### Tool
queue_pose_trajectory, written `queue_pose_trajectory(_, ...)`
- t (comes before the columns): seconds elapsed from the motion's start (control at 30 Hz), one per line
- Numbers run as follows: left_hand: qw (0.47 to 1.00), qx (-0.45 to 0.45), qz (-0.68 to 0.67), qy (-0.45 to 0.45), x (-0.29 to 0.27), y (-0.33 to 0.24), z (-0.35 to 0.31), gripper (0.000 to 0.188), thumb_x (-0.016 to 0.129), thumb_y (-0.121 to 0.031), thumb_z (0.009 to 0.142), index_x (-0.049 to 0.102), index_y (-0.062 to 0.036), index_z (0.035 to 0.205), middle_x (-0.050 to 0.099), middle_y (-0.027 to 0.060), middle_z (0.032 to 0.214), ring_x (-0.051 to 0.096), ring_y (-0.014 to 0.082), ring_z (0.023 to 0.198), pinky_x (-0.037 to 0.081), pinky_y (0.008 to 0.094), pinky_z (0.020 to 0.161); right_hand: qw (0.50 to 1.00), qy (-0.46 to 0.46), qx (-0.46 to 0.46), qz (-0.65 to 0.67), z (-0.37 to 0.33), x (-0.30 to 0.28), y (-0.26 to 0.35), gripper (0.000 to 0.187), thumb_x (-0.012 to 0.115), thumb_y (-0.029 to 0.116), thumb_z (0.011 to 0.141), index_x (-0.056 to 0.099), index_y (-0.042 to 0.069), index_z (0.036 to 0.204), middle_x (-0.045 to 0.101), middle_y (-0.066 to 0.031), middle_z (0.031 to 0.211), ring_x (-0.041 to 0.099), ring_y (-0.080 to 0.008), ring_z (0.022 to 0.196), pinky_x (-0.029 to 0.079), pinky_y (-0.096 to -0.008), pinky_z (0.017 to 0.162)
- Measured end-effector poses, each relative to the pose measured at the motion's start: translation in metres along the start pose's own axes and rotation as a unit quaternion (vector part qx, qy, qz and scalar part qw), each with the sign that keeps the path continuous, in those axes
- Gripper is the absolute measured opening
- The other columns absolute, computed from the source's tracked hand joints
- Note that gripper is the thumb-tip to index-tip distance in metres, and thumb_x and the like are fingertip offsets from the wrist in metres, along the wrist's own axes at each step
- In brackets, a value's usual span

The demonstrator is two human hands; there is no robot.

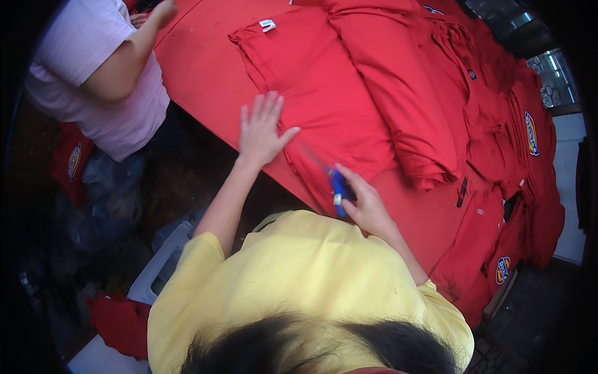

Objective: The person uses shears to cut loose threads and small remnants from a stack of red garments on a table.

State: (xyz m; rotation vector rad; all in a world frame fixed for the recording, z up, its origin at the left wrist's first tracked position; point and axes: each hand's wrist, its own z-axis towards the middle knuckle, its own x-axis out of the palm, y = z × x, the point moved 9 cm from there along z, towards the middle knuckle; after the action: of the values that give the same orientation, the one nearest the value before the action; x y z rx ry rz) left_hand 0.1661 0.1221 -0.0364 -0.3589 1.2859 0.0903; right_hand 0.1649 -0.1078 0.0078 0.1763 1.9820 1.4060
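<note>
Now: left hand (261,135) spread wide, empty; right hand (367,206) curled around blue tool (337,189), tip blurred. Careless sweep could nick red cloth (317,87) or left hand.

Red garment (324,106), spread flat, lightly creased, white label (268,25) at its far left corner, near end close to the worktop's (193,62) near edge, blue-handled tool (337,190) beside that edge, slanted, blurred, perhaps scissors, tip pointing away and left.
</note>
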Motion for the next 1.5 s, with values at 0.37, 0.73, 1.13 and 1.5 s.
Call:
queue_pose_trajectory(0.37, 0.955, -0.288, 0.056, -0.043, -0.018, 0.129, -0.074, 0.077, 0.048, -0.052, 0.088, 0.023, -0.0052, 0.144, 0.021, 0.019, 0.149, 0.015, 0.0338, 0.14, 0.011, 0.0567, 0.11, 0.948, -0.154, -0.047, 0.274, 0.039, -0.061, 0.02, 0.037, 0.055, 0.005, 0.084, 0.051, 0.001, 0.12, 0.059, -0.0037, 0.09, 0.058, -0.0088, 0.077, 0.045, -0.0222, 0.069)
queue_pose_trajectory(0.73, 0.97, -0.044, -0.235, -0.042, -0.036, -0.021, -0.062, 0.023, 0.062, -0.025, 0.084, 0.058, -0.0047, 0.075, 0.056, 0.0115, 0.076, 0.055, 0.0317, 0.075, 0.042, 0.0429, 0.071, 0.555, -0.552, -0.091, 0.616, -0.109, -0.257, -0.244, 0.023, 0.052, 0.002, 0.09, 0.052, -0.004, 0.112, 0.059, -0.0176, 0.109, 0.057, -0.0292, 0.102, 0.046, -0.0446, 0.092)
queue_pose_trajectory(1.13, 0.937, 0.015, -0.283, 0.204, -0.005, -0.093, -0.099, 0.034, 0.073, -0.028, 0.073, 0.055, -0.0003, 0.068, 0.056, 0.0136, 0.068, 0.06, 0.031, 0.064, 0.045, 0.0398, 0.059, 0.859, -0.399, -0.114, 0.3, -0.082, -0.152, -0.031, 0.043, 0.058, 0.002, 0.088, 0.039, -0.002, 0.126, 0.057, -0.0126, 0.093, 0.064, -0.023, 0.083, 0.054, -0.0322, 0.071)
queue_pose_trajectory(1.5, 0.63, -0.21, -0.67, 0.332, 0.044, -0.102, -0.171, 0.01, 0.07, -0.011, 0.083, 0.061, -0.0067, 0.082, 0.062, -0.0035, 0.076, 0.057, 0.0056, 0.072, 0.044, 0.02, 0.064, 0.964, -0.198, 0.07, 0.161, -0.027, -0.006, -0.074, 0.049, 0.049, -0.004, 0.086, 0.037, -0.003, 0.133, 0.056, -0.0139, 0.111, 0.058, -0.0193, 0.106, 0.047, -0.0286, 0.088)
